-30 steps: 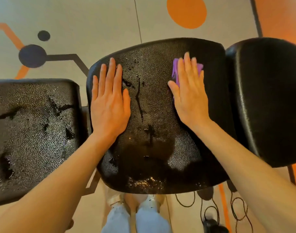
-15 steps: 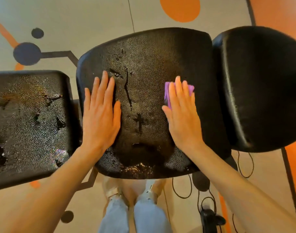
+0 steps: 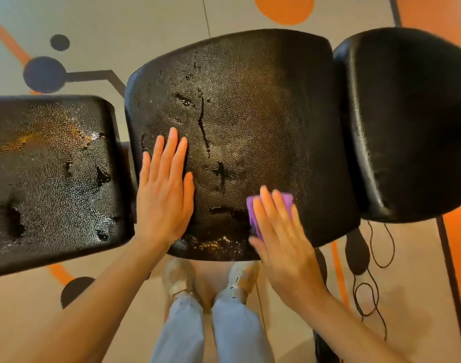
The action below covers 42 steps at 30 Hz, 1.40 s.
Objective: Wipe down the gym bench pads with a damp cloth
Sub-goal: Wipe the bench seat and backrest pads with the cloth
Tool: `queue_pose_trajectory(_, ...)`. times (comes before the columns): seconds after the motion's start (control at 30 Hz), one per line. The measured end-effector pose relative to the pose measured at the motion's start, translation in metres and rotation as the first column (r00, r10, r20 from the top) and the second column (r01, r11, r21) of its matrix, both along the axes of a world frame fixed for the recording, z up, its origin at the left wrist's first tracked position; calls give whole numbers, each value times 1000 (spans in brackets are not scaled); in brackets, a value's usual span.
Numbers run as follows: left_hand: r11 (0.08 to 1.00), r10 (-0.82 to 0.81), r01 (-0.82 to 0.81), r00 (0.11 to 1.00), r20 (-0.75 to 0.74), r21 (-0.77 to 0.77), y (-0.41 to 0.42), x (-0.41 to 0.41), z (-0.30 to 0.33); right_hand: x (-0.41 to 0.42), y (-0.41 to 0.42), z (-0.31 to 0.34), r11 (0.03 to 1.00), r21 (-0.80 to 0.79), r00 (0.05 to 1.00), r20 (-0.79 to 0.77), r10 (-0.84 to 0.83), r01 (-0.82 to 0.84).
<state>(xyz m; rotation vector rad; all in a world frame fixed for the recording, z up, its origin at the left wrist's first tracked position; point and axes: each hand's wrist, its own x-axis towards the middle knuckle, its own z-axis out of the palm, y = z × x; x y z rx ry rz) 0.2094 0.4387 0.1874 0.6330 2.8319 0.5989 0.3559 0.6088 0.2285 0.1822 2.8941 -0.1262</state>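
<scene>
Both hands flat: left hand braces the cracked black textured middle pad, right hand presses the small purple cloth. We'd overlap strokes, near edge included.

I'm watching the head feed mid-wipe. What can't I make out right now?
- Purple cloth: mostly hidden under the right hand, which is motion-blurred.
- Middle pad: surface under the left hand hidden.
- Left pad: cut off by the left edge.
- Right pad: cut off by the right edge; too dark to judge wetness.
- Bench frame: hidden beneath the pads.
</scene>
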Motion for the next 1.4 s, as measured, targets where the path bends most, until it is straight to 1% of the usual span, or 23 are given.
queue_pose_trajectory(0.07,1000,8,-8,1000,1,-6,1,0,0,0,2,-5,999,-28,999,-14,29,-30)
queue_pose_trajectory(0.17,1000,5,-5,1000,-4,-3,1,0,0,-95,6,-15,1000,-22,995,-100,10,-12)
queue_pose_trajectory(0.23,1000,3,-3,1000,-11,-10,1,1,-2,-130,5,-16,998,-36,988,-144,-53,48)
queue_pose_trajectory(0.3,1000,1,-1,1000,-13,-13,1,1,-2,-99,-3,-18,998,-40,990,-135,-46,41)
queue_pose_trajectory(0.37,1000,3,-3,1000,-10,-18,0,0,-2,-27,-19,-13,999,-27,998,-61,29,-31)
queue_pose_trajectory(0.43,1000,13,-13,1000,-10,-25,0,0,-3,9,-21,-9,994,-56,996,-32,87,-89)
queue_pose_trajectory(0.47,1000,15,-16,1000,-11,-25,1,1,-2,-1,-17,-15,992,-81,995,-44,93,-97)
queue_pose_trajectory(0.5,1000,14,-15,1000,-11,-23,1,1,-2,-28,-14,-18,994,-66,994,-66,82,-87)
queue_pose_trajectory(0.57,1000,13,-13,1000,-12,-23,1,1,-2,-106,-11,-18,999,-31,993,-119,24,-28)
queue_pose_trajectory(0.63,1000,12,-12,1000,-17,-22,0,0,-3,-151,-8,-18,999,-19,986,-158,-47,44)
queue_pose_trajectory(0.7,1000,6,-6,1000,-26,-13,1,0,-2,-124,-14,-18,999,-12,987,-153,-54,53)
queue_pose_trajectory(0.77,1000,14,-14,999,-31,-7,1,0,-1,-49,-30,-10,1000,5,996,-89,-19,20)
queue_pose_trajectory(0.83,1000,22,-23,999,-30,-13,2,-1,-1,4,-35,-1,999,-42,999,-52,8,-10)
queue_pose_trajectory(0.87,1000,21,-21,999,-30,-16,2,0,-1,8,-31,-5,997,-69,998,-47,30,-34)
queue_pose_trajectory(0.93,1000,12,-13,1000,-29,-17,2,0,-1,-33,-22,-14,999,-27,997,-70,37,-39)
queue_pose_trajectory(1.0,1000,10,-11,999,-33,-18,1,-1,-1,-89,-18,-17,1000,22,995,-101,-17,19)
queue_pose_trajectory(1.03,1000,8,-9,999,-36,-12,1,-1,-2,-101,-16,-18,999,9,994,-99,-50,51)
queue_pose_trajectory(1.1,1000,6,-5,999,-43,9,1,0,-2,-76,-22,-15,995,-7,991,-86,-100,100)
queue_pose_trajectory(1.17,1000,5,-4,999,-45,23,0,0,-2,-11,-36,-7,996,7,996,-7,-89,90)
queue_pose_trajectory(1.23,999,18,-16,998,-54,28,0,0,-2,20,-35,-4,999,9,999,-2,-44,44)
queue_pose_trajectory(1.3,1000,16,-14,998,-57,24,1,0,-3,-14,-16,-12,998,20,994,-88,-62,64)
queue_pose_trajectory(1.33,1000,23,-21,998,-59,22,1,0,-4,-45,-5,-14,994,19,986,-124,-108,111)
queue_pose_trajectory(1.4,999,37,-36,997,-69,14,1,0,-4,-86,3,-13,977,0,969,-129,-213,214)
